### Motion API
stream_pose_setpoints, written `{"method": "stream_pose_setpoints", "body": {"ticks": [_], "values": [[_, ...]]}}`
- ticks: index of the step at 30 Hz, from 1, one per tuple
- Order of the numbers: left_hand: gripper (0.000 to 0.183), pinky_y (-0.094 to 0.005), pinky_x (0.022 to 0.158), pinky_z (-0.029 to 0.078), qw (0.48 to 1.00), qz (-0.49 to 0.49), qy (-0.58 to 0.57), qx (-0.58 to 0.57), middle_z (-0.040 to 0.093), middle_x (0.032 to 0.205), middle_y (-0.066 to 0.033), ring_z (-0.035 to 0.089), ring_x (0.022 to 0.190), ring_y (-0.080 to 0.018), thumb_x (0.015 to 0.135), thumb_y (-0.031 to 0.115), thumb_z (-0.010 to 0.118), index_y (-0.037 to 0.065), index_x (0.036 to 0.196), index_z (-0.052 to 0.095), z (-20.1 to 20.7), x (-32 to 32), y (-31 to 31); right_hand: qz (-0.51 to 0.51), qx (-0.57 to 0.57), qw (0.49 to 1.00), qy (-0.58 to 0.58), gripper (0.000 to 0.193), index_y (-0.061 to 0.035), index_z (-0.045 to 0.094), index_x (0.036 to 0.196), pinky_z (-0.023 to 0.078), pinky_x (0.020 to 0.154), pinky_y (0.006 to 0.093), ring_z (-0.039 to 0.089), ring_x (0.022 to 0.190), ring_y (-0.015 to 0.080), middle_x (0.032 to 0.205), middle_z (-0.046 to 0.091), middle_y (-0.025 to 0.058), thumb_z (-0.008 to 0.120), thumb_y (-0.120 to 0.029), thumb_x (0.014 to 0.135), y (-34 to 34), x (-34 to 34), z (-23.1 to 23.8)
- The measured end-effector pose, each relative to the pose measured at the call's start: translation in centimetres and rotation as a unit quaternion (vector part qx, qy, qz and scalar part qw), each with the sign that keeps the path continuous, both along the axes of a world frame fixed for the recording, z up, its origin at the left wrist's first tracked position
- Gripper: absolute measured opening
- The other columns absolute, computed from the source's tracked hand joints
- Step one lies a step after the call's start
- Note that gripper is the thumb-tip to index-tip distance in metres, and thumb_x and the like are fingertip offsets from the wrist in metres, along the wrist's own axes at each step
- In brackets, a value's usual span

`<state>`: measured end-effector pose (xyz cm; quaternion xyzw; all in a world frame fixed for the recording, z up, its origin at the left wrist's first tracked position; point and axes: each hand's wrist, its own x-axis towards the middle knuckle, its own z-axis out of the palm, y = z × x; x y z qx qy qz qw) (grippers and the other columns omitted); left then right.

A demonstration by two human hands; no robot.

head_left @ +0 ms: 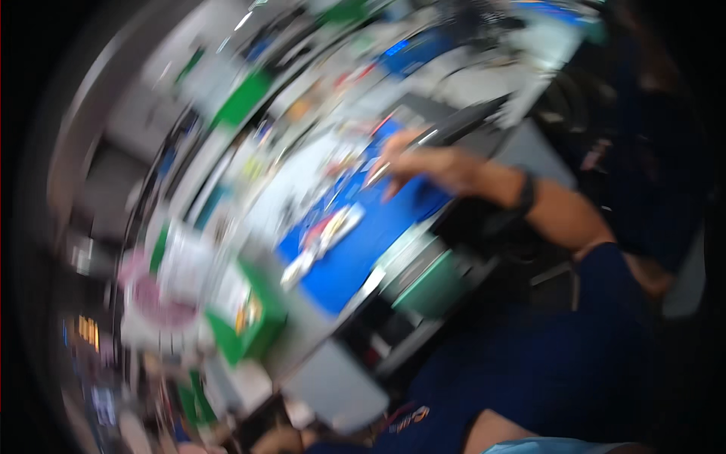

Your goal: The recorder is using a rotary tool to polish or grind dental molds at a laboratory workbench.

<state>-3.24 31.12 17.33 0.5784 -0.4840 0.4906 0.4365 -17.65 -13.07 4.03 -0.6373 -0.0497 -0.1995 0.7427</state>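
Strong motion blur smears the whole view, and the picture is tilted. My right hand (427, 165) reaches in from the right, a dark band on its wrist, over a blue mat (370, 242). Its fingers are closed on a long black screwdriver-like tool (465, 123), whose thin bright tip points down toward the mat; its exact kind is too blurred to name. Near that tip, small blurred parts lie along the mat's far edge. A pale, red-and-yellow bundle (329, 233) rests on the mat. At the lower edge, what seems to be my left hand (280, 440) is smeared, its fingers unreadable.
Beside the mat's near edge stands a round green-and-grey object (425, 274). A green box (249, 314) with small items sits left of the mat, by a white-and-pink bag-like thing (162, 295). Another green bin (243, 98) stands farther back. At right, a dark-clothed person (658, 151) is nearby.
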Motion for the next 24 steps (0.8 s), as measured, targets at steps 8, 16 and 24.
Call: {"method": "stream_pose_setpoints", "body": {"ticks": [8, 16, 24], "values": [[0.015, -0.0392, 0.055, 0.038, 0.978, 0.150, -0.127, -0.065, 0.050, 0.080, -0.0099, 0.047, 0.064, -0.0226, 0.100, 0.013, 0.051, -0.001, 0.095, 0.054, 2.0, -2.5, 10.4, 0.002, -0.159, 0.987, -0.024, 0.052, 0.0044, 0.057, 0.125, 0.045, 0.097, 0.0356, 0.061, 0.097, 0.0161, 0.124, 0.061, 0.0140, 0.037, -0.038, 0.103, -1.1, 0.5, 0.0], [0.009, -0.0365, 0.056, 0.035, 0.996, 0.016, -0.091, -0.016, 0.046, 0.074, -0.0064, 0.043, 0.060, -0.0160, 0.097, 0.009, 0.048, 0.003, 0.093, 0.055, 4.2, -2.4, 10.1, 0.013, -0.111, 0.994, 0.011, 0.049, 0.0030, 0.055, 0.124, 0.044, 0.098, 0.0384, 0.057, 0.095, 0.0162, 0.128, 0.058, 0.0156, 0.032, -0.036, 0.105, -1.6, 0.4, -0.6], [0.018, -0.0265, 0.058, 0.036, 0.977, 0.179, -0.085, -0.076, 0.051, 0.084, -0.0046, 0.044, 0.067, -0.0159, 0.097, 0.010, 0.055, 0.002, 0.113, 0.055, -1.4, 0.3, 11.7, 0.004, -0.103, 0.995, 0.002, 0.047, 0.0010, 0.056, 0.124, 0.044, 0.099, 0.0402, 0.058, 0.098, 0.0179, 0.129, 0.058, 0.0160, 0.031, -0.035, 0.106, -1.2, -0.1, 0.1]]}}
